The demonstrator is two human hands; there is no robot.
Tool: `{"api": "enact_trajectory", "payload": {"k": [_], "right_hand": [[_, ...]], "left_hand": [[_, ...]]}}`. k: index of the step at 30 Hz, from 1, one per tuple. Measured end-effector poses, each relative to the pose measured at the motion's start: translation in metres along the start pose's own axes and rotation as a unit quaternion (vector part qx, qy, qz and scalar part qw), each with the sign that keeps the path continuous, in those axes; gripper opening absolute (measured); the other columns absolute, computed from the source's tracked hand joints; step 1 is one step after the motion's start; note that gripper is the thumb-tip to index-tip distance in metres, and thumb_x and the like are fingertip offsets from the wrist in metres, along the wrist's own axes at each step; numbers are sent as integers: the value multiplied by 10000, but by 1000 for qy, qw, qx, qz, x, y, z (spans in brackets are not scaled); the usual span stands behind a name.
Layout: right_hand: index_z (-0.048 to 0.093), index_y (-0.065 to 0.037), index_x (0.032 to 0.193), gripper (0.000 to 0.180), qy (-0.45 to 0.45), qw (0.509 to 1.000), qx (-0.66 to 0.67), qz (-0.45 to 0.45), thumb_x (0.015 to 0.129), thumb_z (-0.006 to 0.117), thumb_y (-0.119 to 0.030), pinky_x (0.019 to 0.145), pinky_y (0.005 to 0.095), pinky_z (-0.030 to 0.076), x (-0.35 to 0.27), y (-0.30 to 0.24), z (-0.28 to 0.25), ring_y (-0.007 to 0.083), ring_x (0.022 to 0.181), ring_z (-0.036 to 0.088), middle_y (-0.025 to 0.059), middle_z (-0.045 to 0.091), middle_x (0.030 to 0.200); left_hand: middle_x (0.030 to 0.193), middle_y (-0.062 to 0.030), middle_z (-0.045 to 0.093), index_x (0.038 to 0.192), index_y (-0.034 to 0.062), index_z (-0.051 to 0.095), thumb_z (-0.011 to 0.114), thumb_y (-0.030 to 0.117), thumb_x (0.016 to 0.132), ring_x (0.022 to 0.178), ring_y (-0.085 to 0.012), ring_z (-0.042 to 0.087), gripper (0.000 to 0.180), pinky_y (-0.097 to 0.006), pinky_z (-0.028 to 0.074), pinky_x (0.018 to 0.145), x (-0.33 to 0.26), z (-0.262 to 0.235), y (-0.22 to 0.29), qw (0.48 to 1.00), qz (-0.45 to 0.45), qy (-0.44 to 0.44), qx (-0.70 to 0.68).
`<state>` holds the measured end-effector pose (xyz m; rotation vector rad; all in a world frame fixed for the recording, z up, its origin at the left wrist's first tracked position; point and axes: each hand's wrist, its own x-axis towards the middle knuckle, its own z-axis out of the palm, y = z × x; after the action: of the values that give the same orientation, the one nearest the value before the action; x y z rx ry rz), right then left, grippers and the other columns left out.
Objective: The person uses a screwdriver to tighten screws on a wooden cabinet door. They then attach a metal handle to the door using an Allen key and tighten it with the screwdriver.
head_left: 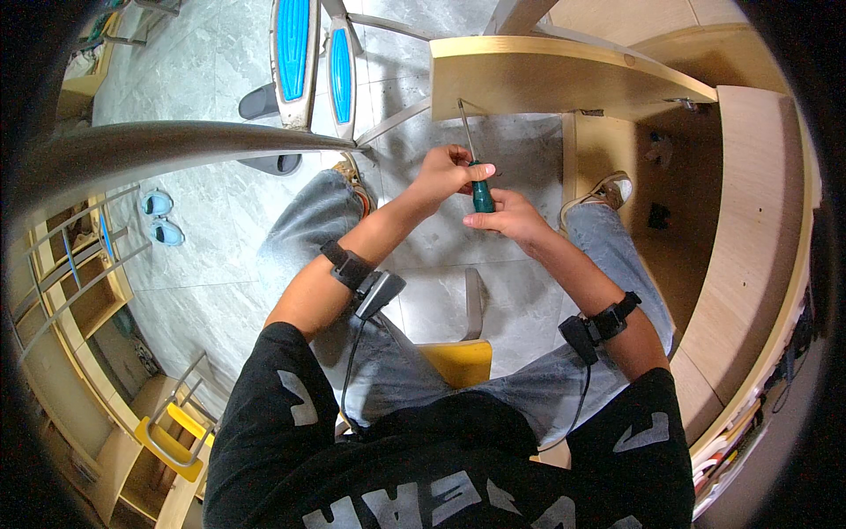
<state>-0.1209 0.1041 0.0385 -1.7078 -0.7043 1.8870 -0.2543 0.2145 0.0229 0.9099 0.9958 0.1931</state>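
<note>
While the left hand point(446, 172) is gripping the slim green-handled metal screwdriver point(482, 196) at one o'clock, the right hand point(515, 217) is pinching its handle end, this presumably light, rigid tool suiting a handle hold.

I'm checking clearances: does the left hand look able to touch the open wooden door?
Probably yes: the wooden door stands just ahead of the left hand, with only the screwdriver it holds reaching between them.

Screwdriver handle point(482, 196): glossy plastic
Screwdriver shaft point(468, 132): bare metal
Door point(538, 78): smooth wood
Floor point(207, 286): tile, faintly glossy
Jeans point(304, 220): matt cloth
</note>
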Motion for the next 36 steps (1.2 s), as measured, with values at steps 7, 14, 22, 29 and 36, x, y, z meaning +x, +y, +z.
{"api": "enact_trajectory", "payload": {"k": [7,14,22,29,36], "right_hand": [[558,-58,989,320,-71,993,59,72,779,711,-245,703,243,436,1,-5,1,102,770,535,10,574,856],[496,-6,1067,305,-66,973,210,73,820,601,-150,835,369,468,-2,-6,2,212,932,569,103,561,1013],[474,29,1146,317,-84,952,284,83,848,502,-74,859,404,474,3,-1,-4,271,992,577,157,564,1097],[483,27,1142,298,-64,970,228,61,868,534,-77,858,372,483,5,3,1,240,950,584,144,578,1048],[495,-16,968,242,-8,978,203,38,789,654,-46,718,307,498,5,5,5,161,783,584,62,579,871]], "left_hand": [[827,-38,586,888,19,610,717,163,762,742,-145,566,220,-282,477,646,1,-3,-2,1000,-3,-9,-15],[953,-92,615,1020,-20,573,623,96,824,872,-190,596,233,-315,495,727,2,-4,-1,999,-17,-22,-19],[939,-120,626,1138,-39,482,543,13,843,860,-194,613,306,-311,514,730,-1,-4,4,993,-25,-54,-103],[911,-113,619,1045,-38,533,650,176,804,820,-176,606,343,-278,502,675,0,-4,6,996,-6,-31,-81],[851,-92,592,942,-44,567,749,292,748,788,-177,601,428,-310,533,659,3,-2,2,999,-17,-6,49]]}}
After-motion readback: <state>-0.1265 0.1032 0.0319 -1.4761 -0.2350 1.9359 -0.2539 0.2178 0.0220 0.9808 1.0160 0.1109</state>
